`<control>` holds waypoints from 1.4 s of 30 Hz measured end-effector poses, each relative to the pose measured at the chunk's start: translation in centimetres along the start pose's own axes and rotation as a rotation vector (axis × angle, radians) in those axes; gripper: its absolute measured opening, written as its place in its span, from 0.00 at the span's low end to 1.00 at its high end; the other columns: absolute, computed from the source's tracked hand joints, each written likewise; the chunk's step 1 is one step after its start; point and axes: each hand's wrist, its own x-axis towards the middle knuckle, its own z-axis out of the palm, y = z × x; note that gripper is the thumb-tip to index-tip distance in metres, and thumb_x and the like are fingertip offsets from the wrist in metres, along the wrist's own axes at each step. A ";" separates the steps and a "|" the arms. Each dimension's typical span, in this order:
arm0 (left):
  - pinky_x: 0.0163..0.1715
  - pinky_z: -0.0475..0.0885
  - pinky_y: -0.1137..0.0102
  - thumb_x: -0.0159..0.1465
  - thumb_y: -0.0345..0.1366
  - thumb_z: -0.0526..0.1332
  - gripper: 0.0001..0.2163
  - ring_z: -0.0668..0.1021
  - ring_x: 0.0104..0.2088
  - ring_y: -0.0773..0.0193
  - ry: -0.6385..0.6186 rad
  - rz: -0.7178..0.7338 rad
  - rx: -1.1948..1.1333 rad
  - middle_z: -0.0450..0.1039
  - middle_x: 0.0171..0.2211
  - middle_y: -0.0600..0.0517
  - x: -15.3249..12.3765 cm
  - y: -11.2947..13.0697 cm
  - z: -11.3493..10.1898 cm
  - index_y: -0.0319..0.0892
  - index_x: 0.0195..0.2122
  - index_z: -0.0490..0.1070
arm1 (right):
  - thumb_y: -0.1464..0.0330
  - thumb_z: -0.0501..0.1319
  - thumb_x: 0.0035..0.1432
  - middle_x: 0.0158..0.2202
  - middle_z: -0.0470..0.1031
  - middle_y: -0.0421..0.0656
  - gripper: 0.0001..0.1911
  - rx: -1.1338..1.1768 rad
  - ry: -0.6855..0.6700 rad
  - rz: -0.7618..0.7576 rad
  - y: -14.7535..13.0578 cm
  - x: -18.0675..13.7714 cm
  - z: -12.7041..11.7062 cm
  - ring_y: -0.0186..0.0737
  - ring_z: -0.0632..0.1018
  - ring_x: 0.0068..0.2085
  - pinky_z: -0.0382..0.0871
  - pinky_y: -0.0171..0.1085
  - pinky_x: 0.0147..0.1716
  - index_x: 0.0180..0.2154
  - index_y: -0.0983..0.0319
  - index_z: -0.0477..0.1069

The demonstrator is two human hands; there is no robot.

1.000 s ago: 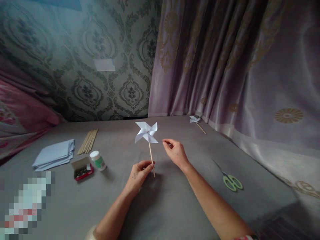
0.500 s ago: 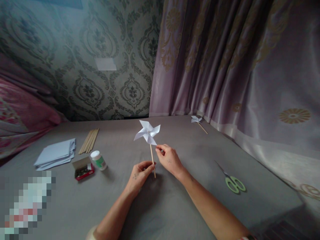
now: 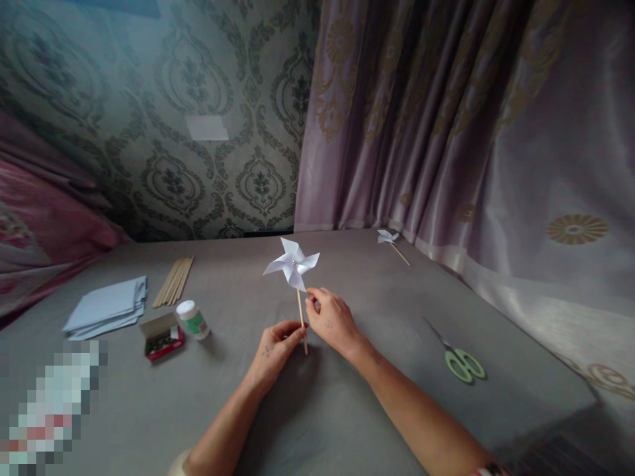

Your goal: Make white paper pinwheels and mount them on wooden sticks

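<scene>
A white paper pinwheel [image 3: 296, 262] stands upright in front of me on a thin wooden stick [image 3: 300, 309], a small metallic pin at its centre. Low on that stick, my left hand [image 3: 278, 347] is closed, thumb and fingers pinching it. My right hand [image 3: 333, 318] is just right of the stick, its fingers bent and the index fingertip at the lowest blade. A gap shows between its thumb and index finger; whether the fingertip touches the paper is hard to tell.
Left on the grey-covered table [image 3: 233, 410] are stacked paper [image 3: 106, 307], several wooden sticks [image 3: 173, 281], an open red box [image 3: 163, 340] of small pins and a white-capped bottle [image 3: 193, 320]. Green-handled scissors [image 3: 461, 360] lie right; another pinwheel [image 3: 388, 237] lies back right, near the curtain [image 3: 342, 132].
The pinwheel's blades have turned a little about the pin. My right hand has shifted slightly left, its fingers less pinched. My left hand keeps its hold on the stick.
</scene>
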 end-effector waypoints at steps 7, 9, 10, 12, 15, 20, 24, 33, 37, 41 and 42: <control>0.33 0.69 0.71 0.49 0.47 0.66 0.19 0.77 0.33 0.58 -0.018 0.005 -0.008 0.79 0.31 0.47 0.0 0.2 0.0 0.37 0.35 0.80 | 0.71 0.52 0.62 0.43 0.76 0.46 0.16 -0.025 -0.045 -0.032 -0.8 -0.4 0.4 0.39 0.77 0.42 0.65 0.32 0.42 0.48 0.61 0.72; 0.33 0.69 0.71 0.49 0.47 0.66 0.19 0.77 0.34 0.56 -0.023 0.009 -0.012 0.79 0.31 0.46 0.0 0.1 0.0 0.37 0.35 0.80 | 0.71 0.52 0.62 0.43 0.76 0.46 0.15 -0.044 -0.065 -0.036 -1.0 -0.4 0.4 0.38 0.77 0.42 0.65 0.32 0.41 0.47 0.60 0.72; 0.33 0.69 0.71 0.49 0.47 0.66 0.19 0.77 0.34 0.56 -0.024 0.008 -0.012 0.79 0.31 0.46 0.0 0.1 0.0 0.37 0.35 0.80 | 0.71 0.52 0.62 0.43 0.76 0.46 0.15 -0.053 -0.071 -0.037 -1.1 -0.4 0.4 0.38 0.77 0.42 0.65 0.32 0.40 0.48 0.60 0.72; 0.32 0.69 0.71 0.49 0.47 0.66 0.19 0.77 0.34 0.56 -0.026 0.007 -0.014 0.79 0.31 0.46 0.1 0.0 -0.1 0.36 0.36 0.79 | 0.71 0.52 0.62 0.43 0.76 0.46 0.15 -0.068 -0.084 -0.042 -1.2 -0.4 0.5 0.38 0.76 0.42 0.65 0.32 0.40 0.48 0.59 0.71; 0.33 0.70 0.71 0.50 0.47 0.66 0.20 0.77 0.34 0.56 -0.033 0.007 -0.019 0.79 0.31 0.46 0.3 -0.3 -0.1 0.36 0.37 0.79 | 0.71 0.52 0.62 0.43 0.76 0.45 0.15 -0.080 -0.081 -0.028 -1.2 -0.4 0.5 0.39 0.76 0.43 0.65 0.32 0.40 0.49 0.59 0.70; 0.34 0.70 0.71 0.49 0.47 0.66 0.19 0.78 0.35 0.56 -0.022 0.007 -0.014 0.80 0.32 0.46 0.3 -0.4 -0.1 0.37 0.35 0.79 | 0.71 0.51 0.63 0.42 0.76 0.46 0.15 -0.086 -0.057 -0.004 -1.2 -0.6 0.2 0.39 0.76 0.43 0.65 0.33 0.40 0.48 0.60 0.71; 0.33 0.70 0.71 0.49 0.47 0.65 0.19 0.78 0.36 0.55 -0.034 0.012 -0.006 0.80 0.32 0.46 0.2 -0.3 -0.1 0.36 0.35 0.79 | 0.70 0.51 0.63 0.43 0.75 0.46 0.15 -0.113 -0.089 -0.031 -1.5 -0.9 0.2 0.39 0.76 0.42 0.65 0.33 0.39 0.48 0.59 0.70; 0.33 0.70 0.71 0.48 0.48 0.67 0.19 0.78 0.34 0.56 -0.015 -0.004 -0.024 0.80 0.31 0.47 0.4 -0.3 0.0 0.37 0.35 0.79 | 0.68 0.53 0.62 0.38 0.78 0.45 0.12 -0.049 -0.069 0.038 -1.0 -1.7 0.5 0.41 0.78 0.40 0.66 0.34 0.39 0.39 0.59 0.75; 0.33 0.70 0.71 0.48 0.47 0.68 0.20 0.78 0.34 0.57 -0.036 -0.017 -0.018 0.80 0.31 0.47 0.2 -0.1 0.1 0.37 0.35 0.79 | 0.68 0.58 0.57 0.36 0.80 0.45 0.09 0.174 -0.111 0.121 0.0 -2.0 1.3 0.40 0.79 0.39 0.67 0.33 0.40 0.35 0.61 0.77; 0.33 0.70 0.70 0.49 0.49 0.67 0.21 0.78 0.35 0.55 -0.054 -0.036 0.032 0.80 0.33 0.46 0.1 -0.1 0.3 0.37 0.36 0.79 | 0.68 0.60 0.53 0.33 0.81 0.45 0.09 0.351 -0.130 0.205 1.0 -1.7 1.6 0.40 0.80 0.35 0.69 0.33 0.37 0.32 0.62 0.79; 0.33 0.70 0.70 0.49 0.50 0.66 0.22 0.78 0.35 0.55 -0.048 -0.041 0.055 0.80 0.33 0.46 0.2 -0.1 0.3 0.37 0.37 0.79 | 0.67 0.60 0.53 0.32 0.81 0.44 0.09 0.353 -0.134 0.236 1.4 -1.4 1.5 0.40 0.80 0.34 0.69 0.32 0.36 0.32 0.62 0.79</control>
